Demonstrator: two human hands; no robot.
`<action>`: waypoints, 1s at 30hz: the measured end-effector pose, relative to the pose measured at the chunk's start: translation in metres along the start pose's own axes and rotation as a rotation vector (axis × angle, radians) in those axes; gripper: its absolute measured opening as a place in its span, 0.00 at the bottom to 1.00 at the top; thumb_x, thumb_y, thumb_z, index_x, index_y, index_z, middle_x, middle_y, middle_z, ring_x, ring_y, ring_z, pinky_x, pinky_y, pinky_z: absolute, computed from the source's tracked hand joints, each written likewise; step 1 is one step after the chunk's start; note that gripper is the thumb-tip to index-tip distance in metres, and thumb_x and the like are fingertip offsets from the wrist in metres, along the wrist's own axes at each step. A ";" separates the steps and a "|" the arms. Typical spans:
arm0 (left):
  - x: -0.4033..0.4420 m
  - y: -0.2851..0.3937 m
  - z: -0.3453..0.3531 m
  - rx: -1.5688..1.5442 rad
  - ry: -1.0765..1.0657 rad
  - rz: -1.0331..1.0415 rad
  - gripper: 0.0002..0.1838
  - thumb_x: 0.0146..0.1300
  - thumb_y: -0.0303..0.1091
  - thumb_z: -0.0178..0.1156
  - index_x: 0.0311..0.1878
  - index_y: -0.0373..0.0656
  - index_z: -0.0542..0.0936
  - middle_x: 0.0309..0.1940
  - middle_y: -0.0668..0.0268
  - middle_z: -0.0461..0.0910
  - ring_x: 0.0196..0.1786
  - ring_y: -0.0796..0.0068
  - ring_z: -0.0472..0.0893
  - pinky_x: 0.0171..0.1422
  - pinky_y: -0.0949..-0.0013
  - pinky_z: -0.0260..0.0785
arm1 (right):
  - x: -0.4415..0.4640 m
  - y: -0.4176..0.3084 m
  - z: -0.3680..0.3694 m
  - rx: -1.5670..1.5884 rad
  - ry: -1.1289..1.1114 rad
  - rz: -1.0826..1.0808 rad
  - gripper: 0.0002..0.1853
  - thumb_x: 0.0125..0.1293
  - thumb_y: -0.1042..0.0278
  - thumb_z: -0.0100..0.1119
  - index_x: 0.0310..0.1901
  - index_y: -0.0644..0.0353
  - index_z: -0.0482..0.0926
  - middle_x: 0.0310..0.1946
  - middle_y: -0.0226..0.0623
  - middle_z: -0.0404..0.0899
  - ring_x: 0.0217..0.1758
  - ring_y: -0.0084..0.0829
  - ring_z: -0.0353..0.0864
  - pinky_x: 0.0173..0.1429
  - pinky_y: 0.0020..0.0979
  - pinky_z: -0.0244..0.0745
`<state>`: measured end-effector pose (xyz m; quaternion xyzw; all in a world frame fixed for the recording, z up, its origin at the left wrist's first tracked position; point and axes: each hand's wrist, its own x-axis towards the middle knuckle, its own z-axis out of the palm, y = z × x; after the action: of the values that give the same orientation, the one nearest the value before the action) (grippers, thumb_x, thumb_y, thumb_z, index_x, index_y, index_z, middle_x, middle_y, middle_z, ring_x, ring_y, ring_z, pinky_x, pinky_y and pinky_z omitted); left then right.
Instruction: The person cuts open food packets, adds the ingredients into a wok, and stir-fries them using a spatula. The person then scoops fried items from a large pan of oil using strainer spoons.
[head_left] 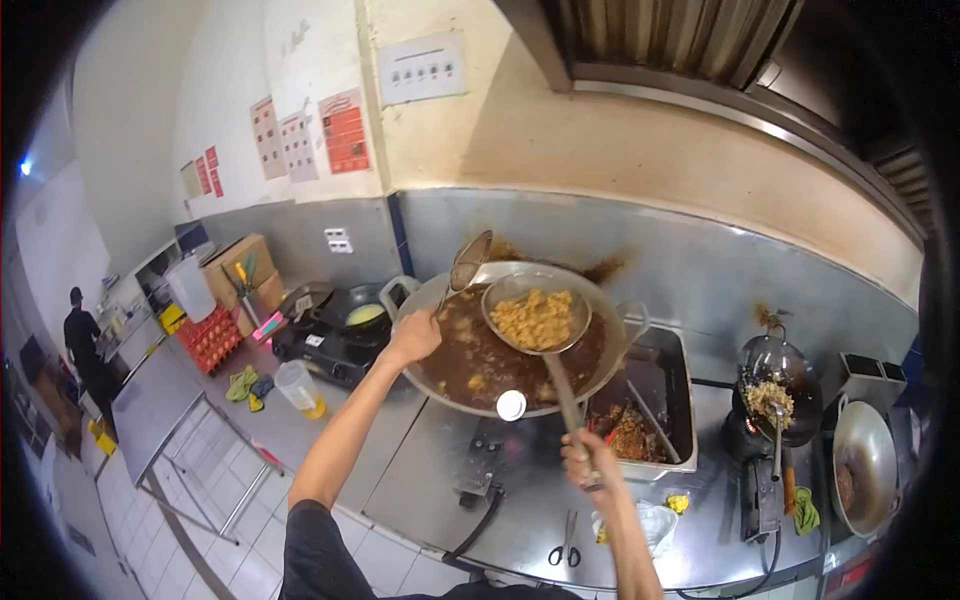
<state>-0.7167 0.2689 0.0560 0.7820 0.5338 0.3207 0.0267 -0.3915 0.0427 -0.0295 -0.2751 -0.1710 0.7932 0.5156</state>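
Observation:
My right hand (592,464) is closed around the long handle of a wide mesh strainer (568,392). Golden-brown fried pieces (533,320) fill its basket, over a large wok (610,375) of dark oil. Bubbles and a few loose pieces show on the oil's surface. At the wok's left side, my left hand (416,338) grips the handle of a smaller mesh skimmer (471,260), whose head tilts up near the far rim. The skimmer's basket looks bare of food, and its grip end is hidden by my fingers.
Right of the wok stands a deep metal tray (690,440) with dark liquid and browned food. Scissors (565,545) lie on the steel counter. A smaller wok (800,400) sits farther right, a burner (315,345) left. Another person (82,335) stands at far left.

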 end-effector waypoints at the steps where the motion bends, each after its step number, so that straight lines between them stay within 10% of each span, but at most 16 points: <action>1: -0.006 -0.004 -0.008 0.055 -0.061 -0.061 0.19 0.64 0.33 0.45 0.55 0.39 0.77 0.39 0.38 0.79 0.47 0.37 0.78 0.55 0.46 0.69 | -0.009 -0.009 -0.005 -0.044 0.014 0.014 0.15 0.73 0.55 0.44 0.41 0.60 0.69 0.15 0.21 0.61 0.09 0.16 0.57 0.10 0.22 0.53; 12: -0.073 -0.035 -0.041 0.131 -0.184 -0.103 0.19 0.61 0.33 0.47 0.50 0.33 0.77 0.37 0.38 0.79 0.41 0.38 0.80 0.53 0.45 0.71 | -0.127 -0.160 -0.032 -0.662 0.252 0.168 0.15 0.73 0.56 0.42 0.41 0.60 0.70 0.12 0.24 0.61 0.07 0.19 0.58 0.08 0.24 0.53; 16: -0.098 0.011 -0.068 -0.077 -0.382 -0.418 0.20 0.60 0.30 0.43 0.51 0.31 0.77 0.27 0.45 0.81 0.29 0.52 0.84 0.40 0.55 0.78 | -0.137 -0.194 -0.002 -0.759 0.272 0.324 0.15 0.72 0.56 0.43 0.42 0.61 0.69 0.13 0.24 0.60 0.07 0.20 0.58 0.10 0.25 0.53; 30: -0.137 0.032 -0.066 -0.502 -0.431 -0.664 0.26 0.69 0.32 0.41 0.68 0.31 0.61 0.35 0.57 0.79 0.22 0.78 0.73 0.22 0.73 0.73 | -0.090 -0.134 0.041 -0.578 0.116 0.536 0.17 0.73 0.53 0.41 0.44 0.61 0.70 0.15 0.21 0.60 0.09 0.17 0.56 0.10 0.24 0.52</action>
<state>-0.7567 0.1186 0.0560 0.5870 0.6434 0.2442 0.4264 -0.2911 0.0162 0.1004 -0.4880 -0.2800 0.8021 0.2003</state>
